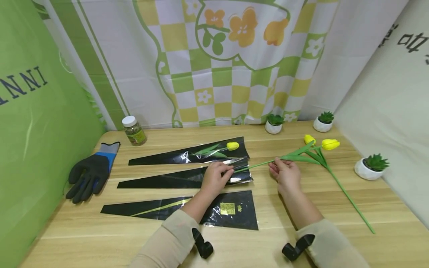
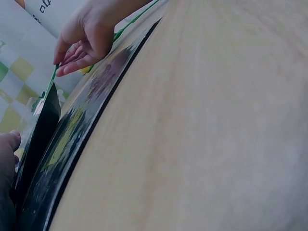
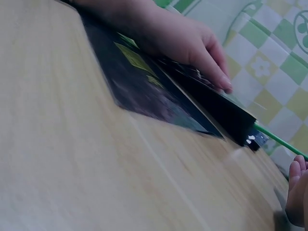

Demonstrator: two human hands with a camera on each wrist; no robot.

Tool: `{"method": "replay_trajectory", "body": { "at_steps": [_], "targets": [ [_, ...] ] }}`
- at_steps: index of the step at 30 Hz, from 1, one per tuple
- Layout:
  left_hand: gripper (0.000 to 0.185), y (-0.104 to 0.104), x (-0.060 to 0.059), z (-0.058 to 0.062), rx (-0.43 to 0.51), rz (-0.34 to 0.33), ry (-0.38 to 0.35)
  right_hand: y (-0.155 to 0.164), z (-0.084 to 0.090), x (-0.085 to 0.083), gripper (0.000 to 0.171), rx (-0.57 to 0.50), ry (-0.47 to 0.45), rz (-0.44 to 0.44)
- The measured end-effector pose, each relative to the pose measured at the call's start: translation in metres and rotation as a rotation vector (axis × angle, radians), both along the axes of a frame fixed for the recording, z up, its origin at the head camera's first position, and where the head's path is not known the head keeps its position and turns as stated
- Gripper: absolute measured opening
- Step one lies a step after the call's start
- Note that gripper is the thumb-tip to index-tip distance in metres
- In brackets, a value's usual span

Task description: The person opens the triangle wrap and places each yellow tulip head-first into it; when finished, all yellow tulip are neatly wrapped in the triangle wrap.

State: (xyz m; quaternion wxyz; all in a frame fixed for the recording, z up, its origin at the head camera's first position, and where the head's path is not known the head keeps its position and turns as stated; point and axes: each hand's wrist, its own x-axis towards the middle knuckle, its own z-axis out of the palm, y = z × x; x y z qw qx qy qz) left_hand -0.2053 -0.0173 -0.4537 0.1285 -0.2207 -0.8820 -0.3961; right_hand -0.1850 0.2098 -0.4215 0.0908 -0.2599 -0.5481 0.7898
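Observation:
Three black cone sleeves lie on the wooden table. The far sleeve holds a yellow tulip. My left hand pinches the mouth of the middle sleeve, and the right wrist view shows its fingers curled over the upper edge. My right hand pinches the green stem of a tulip; the stem's end is at the sleeve's mouth. A second tulip lies beside it. The near sleeve has a gold label.
A black and blue glove lies at the left, a white-capped jar behind it. Small potted succulents stand at the back and right. A green wall and curtains close in the table.

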Motion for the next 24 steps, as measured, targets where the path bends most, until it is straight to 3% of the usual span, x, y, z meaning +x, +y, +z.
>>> {"method": "replay_trajectory", "body": {
  "at_steps": [12,24],
  "targets": [
    [0.019,0.001,0.001,-0.001,0.003,0.007,-0.018,-0.032,-0.005,0.003,0.012,0.001,0.005,0.131],
    [0.019,0.001,0.0,-0.002,-0.013,0.005,-0.01,-0.048,-0.003,0.005,0.01,-0.011,-0.033,0.178]
  ]
}}
